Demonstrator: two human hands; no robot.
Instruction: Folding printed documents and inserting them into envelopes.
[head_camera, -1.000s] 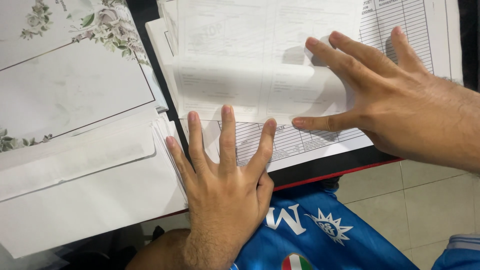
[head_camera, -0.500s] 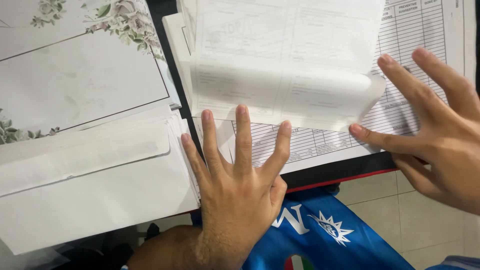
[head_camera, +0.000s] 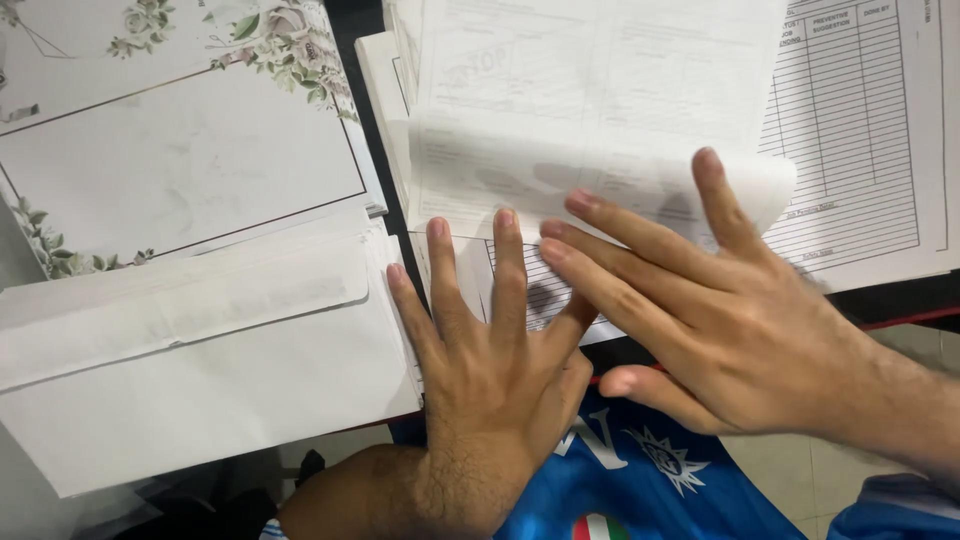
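Keep your left hand flat, fingers spread, pinning the printed form at centre frame. Press your open right hand along the folded-over lower edge, creasing evenly. Avoid shifting the envelopes at lower left.

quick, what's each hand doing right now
Left hand: open, flat on the printed form.
Right hand: open, fingers pressing the folded sheet.
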